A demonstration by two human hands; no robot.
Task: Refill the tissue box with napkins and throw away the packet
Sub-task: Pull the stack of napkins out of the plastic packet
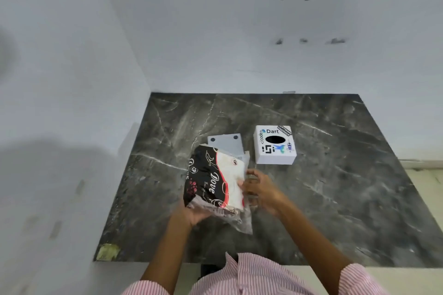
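A black, red and clear napkin packet (211, 179) printed "Dove" is lifted above the dark marble table (335, 187). My left hand (194, 214) grips it from below at its near end. My right hand (260, 189) holds the packet's open right side, fingers at the white napkins (233, 182) inside. The white tissue box (275, 145), with stickers and an oval hole on top, stands on the table just beyond my right hand. A flat grey panel with two dark dots (226, 142) lies left of the box, partly hidden behind the packet.
White walls close the table at the back and left. A scrap of yellowish tape (107, 252) sits at the table's near left corner. The table's right edge borders a pale floor (426, 187).
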